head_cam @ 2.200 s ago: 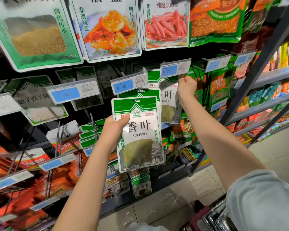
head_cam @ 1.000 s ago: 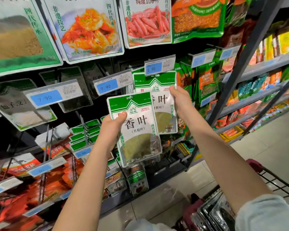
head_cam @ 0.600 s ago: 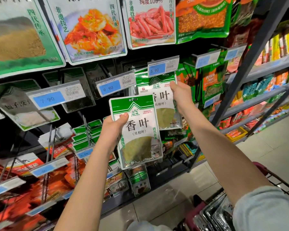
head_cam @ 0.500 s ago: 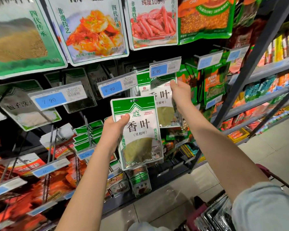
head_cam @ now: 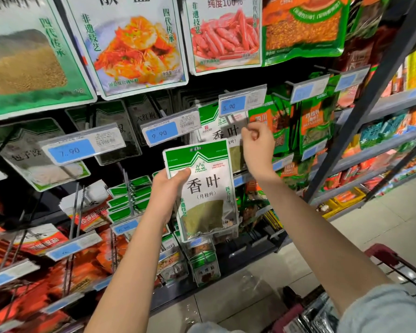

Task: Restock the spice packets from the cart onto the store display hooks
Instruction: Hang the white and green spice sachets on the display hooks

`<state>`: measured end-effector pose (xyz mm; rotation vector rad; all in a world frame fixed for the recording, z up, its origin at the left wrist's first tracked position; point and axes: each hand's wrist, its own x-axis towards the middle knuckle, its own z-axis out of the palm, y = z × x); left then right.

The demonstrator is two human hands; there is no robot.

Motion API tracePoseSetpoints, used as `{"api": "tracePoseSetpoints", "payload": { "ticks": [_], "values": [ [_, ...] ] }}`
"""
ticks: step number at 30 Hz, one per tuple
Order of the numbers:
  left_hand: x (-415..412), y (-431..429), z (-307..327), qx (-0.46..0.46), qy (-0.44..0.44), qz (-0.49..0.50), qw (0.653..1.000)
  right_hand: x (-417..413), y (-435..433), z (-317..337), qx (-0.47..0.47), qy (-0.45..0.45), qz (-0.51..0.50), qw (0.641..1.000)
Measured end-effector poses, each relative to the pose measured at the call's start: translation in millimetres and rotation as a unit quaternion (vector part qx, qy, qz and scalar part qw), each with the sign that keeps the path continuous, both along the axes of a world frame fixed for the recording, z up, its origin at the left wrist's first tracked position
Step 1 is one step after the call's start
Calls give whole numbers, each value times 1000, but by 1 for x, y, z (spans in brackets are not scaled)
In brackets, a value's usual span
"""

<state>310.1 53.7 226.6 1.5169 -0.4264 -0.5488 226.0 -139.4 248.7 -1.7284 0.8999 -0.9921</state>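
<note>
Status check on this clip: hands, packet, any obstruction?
Left hand grips bay leaf packet, not yet hung. Right hand curled beside hung packet under 5.90 price tag; grip unclear. Price tag covers that packet's top.

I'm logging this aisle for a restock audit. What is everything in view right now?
bay leaf packet in hand: one, green and white, held up before the display.
hung bay leaf packet: at least one, green and white, under the 5.90 tag.
price tags: many, blue and white, on hook ends; 7.90, 9.90, 5.90 readable.
large packets: four, green or white with food pictures, top row.
shelves: grey, right side, mixed coloured goods.
cart: one, red handle, bottom right, shiny packets inside.
left hand: grips the packet's left edge.
right hand: fingers curled at the hung packet's right edge; grip unclear.
</note>
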Motion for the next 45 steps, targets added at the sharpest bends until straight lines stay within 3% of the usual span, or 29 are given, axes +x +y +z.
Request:
{"api": "tracePoseSetpoints", "payload": {
  "ticks": [3, 6, 19, 26, 32, 37, 45],
  "values": [
    [-7, -11, 1, 4, 24, -22, 999, -19, 19, -3, 122, 20, 135, 983],
    [-13, -20, 1, 14, 34, -36, 999, -32, 22, -10, 230, -29, 173, 957],
    [-7, -60, 7, 31, 25, -62, 997, -33, 2, 19, 167, -58, 104, 979],
    [10, -84, 28, 2, 9, -51, 999, -27, -13, 23, 205, -104, 111, 967],
    [-1, -90, 51, 38, 2, -26, 999, -8, -44, 5, 203, -173, 121, 956],
    [4, -96, 49, 47, 23, -24, 998, -19, -14, 43, 204, -156, 75, 963],
    [7, -94, 43, 51, -2, -17, 999, -17, -16, 34, 163, -123, 68, 977]
  ]
}}
